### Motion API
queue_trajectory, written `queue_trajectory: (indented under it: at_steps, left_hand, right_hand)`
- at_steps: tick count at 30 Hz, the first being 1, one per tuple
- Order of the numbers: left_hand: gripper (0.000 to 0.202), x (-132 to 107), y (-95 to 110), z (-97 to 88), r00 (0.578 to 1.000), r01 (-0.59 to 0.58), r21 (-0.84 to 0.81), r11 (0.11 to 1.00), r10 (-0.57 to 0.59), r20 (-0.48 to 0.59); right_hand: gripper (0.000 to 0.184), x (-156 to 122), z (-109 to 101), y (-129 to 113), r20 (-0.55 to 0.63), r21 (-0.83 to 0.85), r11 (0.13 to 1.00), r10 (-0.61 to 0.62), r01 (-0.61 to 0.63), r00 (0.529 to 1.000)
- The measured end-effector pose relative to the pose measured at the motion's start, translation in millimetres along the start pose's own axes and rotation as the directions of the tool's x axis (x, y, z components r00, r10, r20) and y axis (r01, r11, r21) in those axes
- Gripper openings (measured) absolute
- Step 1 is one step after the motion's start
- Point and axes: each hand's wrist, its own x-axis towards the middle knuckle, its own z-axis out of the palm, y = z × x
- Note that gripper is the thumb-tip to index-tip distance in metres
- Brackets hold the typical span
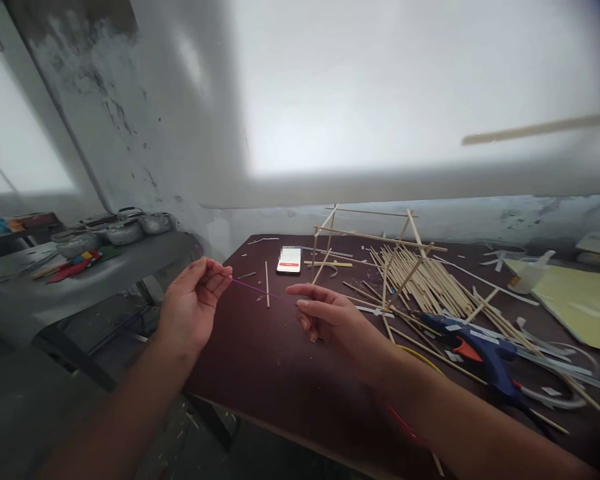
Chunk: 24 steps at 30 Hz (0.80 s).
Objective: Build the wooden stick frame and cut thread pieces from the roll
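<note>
A thin purple strand point(254, 287), either thread or a stretched band, runs nearly straight between my two hands above the table. My left hand point(193, 297) pinches its left end between thumb and fingertips. At the other end, the strand fades to a faint line at the thumb and forefinger of my right hand point(330, 315), which are closed around it; the exact grip is hard to see. Below the strand a single wooden stick point(267, 283) lies on the dark table point(260, 360). A lit phone point(289, 260) rests just beyond my hands.
Right of my hands stands an open frame of wooden sticks point(380, 237), before a pile of loose sticks point(430, 280). A blue glue gun point(495, 360) lies nearer me. Farther right are a small bottle point(530, 273) and yellow paper point(580, 300). Pots point(125, 230) sit on a side table.
</note>
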Motion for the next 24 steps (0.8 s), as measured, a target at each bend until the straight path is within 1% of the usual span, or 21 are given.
queue_trajectory:
  at_steps: [4, 7, 12, 15, 20, 22, 24]
  left_hand:
    - [0.018, 11, -6, -8.5, 0.998, 0.038, 0.028, 0.999, -0.037, -0.044]
    - [0.019, 18, -13, -17.4, 0.996, 0.069, 0.063, 0.996, -0.065, -0.060]
    - [0.020, 25, -21, -34.8, 0.990, 0.121, 0.123, 0.985, -0.111, -0.082]
    - [0.020, 29, -23, -43.8, 0.988, 0.131, 0.155, 0.979, -0.117, -0.098]
    - [0.014, 35, -26, -54.5, 0.993, 0.100, 0.242, 0.965, -0.081, -0.086]
    - [0.009, 36, -28, -57.3, 0.997, 0.069, 0.309, 0.949, -0.052, -0.064]
    - [0.008, 36, -29, -60.2, 0.999, 0.035, 0.403, 0.914, -0.023, -0.035]
  right_hand:
    - [0.027, 3, -16, 1, -0.015, -0.032, 0.999, 0.022, -0.023, 1.000]
    - [0.029, 5, -23, 1, -0.034, -0.043, 0.998, 0.036, -0.037, 0.999]
    - [0.032, 8, -24, 4, -0.058, -0.053, 0.996, 0.073, -0.076, 0.996]
    - [0.032, 9, -23, 5, -0.066, -0.061, 0.993, 0.095, -0.099, 0.993]
    - [0.033, 8, -25, 6, -0.048, -0.108, 0.988, 0.105, -0.110, 0.993]
    - [0.033, 9, -27, 8, -0.058, -0.147, 0.985, 0.083, -0.091, 0.995]
    - [0.034, 10, -28, 10, -0.072, -0.200, 0.978, 0.050, -0.064, 0.996]
